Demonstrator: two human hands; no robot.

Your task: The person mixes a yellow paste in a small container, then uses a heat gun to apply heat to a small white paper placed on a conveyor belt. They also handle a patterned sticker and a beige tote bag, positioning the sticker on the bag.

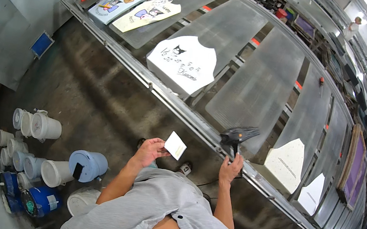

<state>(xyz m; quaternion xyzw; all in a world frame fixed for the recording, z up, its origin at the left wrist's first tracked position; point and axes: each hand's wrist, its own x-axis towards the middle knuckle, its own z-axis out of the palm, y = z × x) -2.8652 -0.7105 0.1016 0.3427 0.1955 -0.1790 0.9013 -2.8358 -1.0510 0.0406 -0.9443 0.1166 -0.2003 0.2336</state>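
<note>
At far left, lidded plastic buckets (46,128) crowd the floor, overlapping too much for a sure count; they are probably grouped there to leave the walkway free. Along the slanting counter (259,78) lie a pale blue printed panel (102,13), a cream printed panel (133,19) and a white printed panel (182,64), print up, seemingly to keep the designs exposed. Below them, the left hand (150,151) has its grip nearly closed, pinching one small white card (175,146) by its edge, perhaps to keep the face untouched. The right hand (231,168) wraps its grip around the handle of one black blow dryer (239,136) at the counter's near rail, apparently for control of the nozzle, which faces right. Beyond lie a cream panel (284,161) and a plain white panel (310,194): five panels altogether, three bearing cartoon prints.
</note>
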